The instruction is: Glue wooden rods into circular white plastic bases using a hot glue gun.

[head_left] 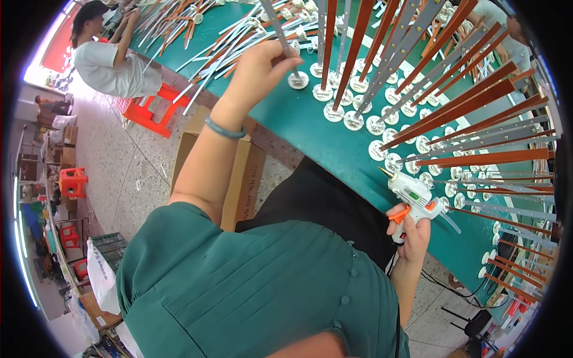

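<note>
My left hand (262, 68) pinches a grey LED strip (276, 25) near its lower end, thumb and fingers closed on it. The strip stands upright on a round white base (298, 80) that rests on the green table (286, 122). In my right hand (412, 235) is a white hot glue gun (412, 191) with an orange trigger, its metal nozzle pointing up and left over the table edge. A clear glue stick (452, 223) pokes out of its back end. Beside both hands stand rows of strips on similar round bases.
Brown and grey strips (471, 110) crowd the table's right side. Loose strips (224, 51) lie piled at the far side. A cardboard box (245, 185) stands on the floor by my left arm. Beyond it are an orange-red stool (149, 110) and a co-worker (110, 62).
</note>
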A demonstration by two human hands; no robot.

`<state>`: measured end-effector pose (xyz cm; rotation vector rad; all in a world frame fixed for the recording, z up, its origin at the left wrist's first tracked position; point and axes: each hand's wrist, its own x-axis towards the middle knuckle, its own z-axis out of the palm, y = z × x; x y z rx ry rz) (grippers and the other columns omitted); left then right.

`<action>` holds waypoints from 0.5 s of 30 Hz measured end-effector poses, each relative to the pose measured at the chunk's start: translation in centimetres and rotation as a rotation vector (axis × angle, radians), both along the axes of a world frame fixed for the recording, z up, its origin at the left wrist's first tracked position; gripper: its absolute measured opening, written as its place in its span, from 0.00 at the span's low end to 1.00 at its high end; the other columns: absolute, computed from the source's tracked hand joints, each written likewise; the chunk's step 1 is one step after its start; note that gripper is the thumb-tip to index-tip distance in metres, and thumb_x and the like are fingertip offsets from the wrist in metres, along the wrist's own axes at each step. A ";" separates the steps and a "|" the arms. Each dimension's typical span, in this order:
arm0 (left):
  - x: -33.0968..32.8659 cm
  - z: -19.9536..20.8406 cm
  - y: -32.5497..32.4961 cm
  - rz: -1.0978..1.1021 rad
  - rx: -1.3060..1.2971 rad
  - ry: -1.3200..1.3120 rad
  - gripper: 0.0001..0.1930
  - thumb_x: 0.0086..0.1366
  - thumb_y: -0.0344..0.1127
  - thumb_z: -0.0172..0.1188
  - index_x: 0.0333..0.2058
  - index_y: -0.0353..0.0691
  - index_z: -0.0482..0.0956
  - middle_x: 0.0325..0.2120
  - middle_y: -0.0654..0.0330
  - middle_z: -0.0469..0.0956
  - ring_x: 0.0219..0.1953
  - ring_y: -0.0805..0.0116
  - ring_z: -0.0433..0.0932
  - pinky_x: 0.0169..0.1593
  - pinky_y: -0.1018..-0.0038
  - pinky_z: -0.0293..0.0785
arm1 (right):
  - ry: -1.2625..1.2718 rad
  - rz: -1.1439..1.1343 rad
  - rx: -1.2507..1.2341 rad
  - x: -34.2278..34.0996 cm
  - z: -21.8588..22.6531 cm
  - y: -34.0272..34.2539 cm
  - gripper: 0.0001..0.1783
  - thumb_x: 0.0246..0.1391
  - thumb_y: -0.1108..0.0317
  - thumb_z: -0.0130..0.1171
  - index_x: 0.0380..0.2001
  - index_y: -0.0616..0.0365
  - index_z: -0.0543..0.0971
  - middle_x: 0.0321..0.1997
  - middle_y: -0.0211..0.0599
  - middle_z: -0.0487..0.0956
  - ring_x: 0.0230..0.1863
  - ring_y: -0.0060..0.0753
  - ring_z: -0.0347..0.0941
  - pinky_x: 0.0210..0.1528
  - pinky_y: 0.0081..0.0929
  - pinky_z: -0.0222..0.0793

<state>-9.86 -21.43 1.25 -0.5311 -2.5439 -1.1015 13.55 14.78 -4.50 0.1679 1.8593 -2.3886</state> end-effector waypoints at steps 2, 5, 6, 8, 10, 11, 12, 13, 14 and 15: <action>-0.9 -0.6 0.8 -0.050 0.110 -0.059 0.07 0.63 0.29 0.65 0.37 0.32 0.82 0.30 0.61 0.82 0.32 0.75 0.80 0.36 0.78 0.76 | 0.009 -0.009 -0.004 0.1 -0.2 0.0 0.24 0.61 0.67 0.53 0.55 0.74 0.67 0.39 0.53 0.79 0.25 0.30 0.74 0.27 0.22 0.71; -1.8 -2.0 1.6 -0.078 0.207 -0.103 0.07 0.63 0.29 0.65 0.36 0.32 0.82 0.29 0.62 0.81 0.32 0.76 0.80 0.36 0.79 0.76 | 0.022 -0.036 -0.016 0.4 -0.5 0.1 0.25 0.61 0.67 0.53 0.56 0.74 0.66 0.40 0.53 0.79 0.24 0.31 0.73 0.26 0.23 0.71; -1.8 -2.2 1.6 -0.093 0.211 -0.102 0.06 0.63 0.29 0.64 0.36 0.31 0.82 0.29 0.62 0.81 0.32 0.76 0.79 0.36 0.79 0.76 | 0.024 -0.046 -0.024 0.4 -0.5 0.1 0.25 0.61 0.67 0.53 0.56 0.74 0.65 0.40 0.54 0.79 0.24 0.31 0.73 0.26 0.23 0.71; -1.8 -2.4 1.9 -0.118 0.243 -0.115 0.06 0.63 0.28 0.64 0.36 0.32 0.83 0.29 0.62 0.80 0.30 0.77 0.79 0.35 0.80 0.75 | 0.032 -0.034 -0.025 0.4 -0.7 0.3 0.24 0.62 0.67 0.53 0.56 0.74 0.65 0.40 0.54 0.78 0.24 0.31 0.73 0.26 0.24 0.71; -1.6 -2.4 1.6 -0.111 0.197 -0.130 0.08 0.61 0.26 0.64 0.40 0.34 0.83 0.31 0.63 0.80 0.32 0.77 0.78 0.38 0.78 0.75 | 0.027 -0.037 -0.026 0.4 -0.7 0.3 0.24 0.62 0.67 0.53 0.55 0.73 0.65 0.40 0.55 0.78 0.24 0.31 0.73 0.26 0.24 0.71; -1.5 -2.3 1.4 -0.106 0.195 -0.124 0.08 0.61 0.26 0.64 0.40 0.34 0.83 0.31 0.63 0.80 0.32 0.77 0.78 0.38 0.78 0.75 | 0.014 -0.048 -0.023 0.5 -0.7 0.4 0.24 0.62 0.67 0.53 0.55 0.73 0.64 0.40 0.55 0.78 0.24 0.32 0.73 0.26 0.24 0.71; -1.3 -2.1 1.1 -0.132 0.199 -0.128 0.11 0.60 0.25 0.63 0.42 0.35 0.82 0.33 0.62 0.80 0.33 0.76 0.78 0.40 0.78 0.75 | 0.019 -0.042 -0.024 0.4 -0.8 0.4 0.24 0.62 0.67 0.53 0.55 0.73 0.64 0.40 0.55 0.78 0.24 0.32 0.73 0.26 0.24 0.71; -1.3 -2.1 0.9 -0.159 0.201 -0.134 0.15 0.58 0.23 0.62 0.45 0.36 0.82 0.35 0.62 0.80 0.35 0.76 0.78 0.42 0.77 0.75 | 0.024 -0.044 -0.031 0.5 -0.9 0.6 0.24 0.62 0.67 0.53 0.55 0.73 0.64 0.40 0.55 0.78 0.24 0.32 0.73 0.26 0.24 0.72; -1.6 -2.4 0.3 -0.158 0.199 -0.130 0.15 0.58 0.23 0.62 0.45 0.36 0.82 0.35 0.62 0.80 0.35 0.76 0.78 0.42 0.77 0.75 | 0.029 -0.046 -0.038 0.5 -1.0 0.6 0.24 0.62 0.67 0.53 0.55 0.73 0.64 0.40 0.55 0.78 0.24 0.32 0.73 0.26 0.24 0.72; -2.2 -2.8 -0.5 -0.123 0.164 -0.064 0.18 0.56 0.23 0.62 0.47 0.37 0.81 0.37 0.61 0.79 0.36 0.74 0.78 0.43 0.76 0.75 | 0.032 -0.046 -0.040 0.4 -1.1 0.6 0.24 0.62 0.67 0.53 0.55 0.73 0.64 0.40 0.55 0.78 0.24 0.32 0.73 0.26 0.24 0.72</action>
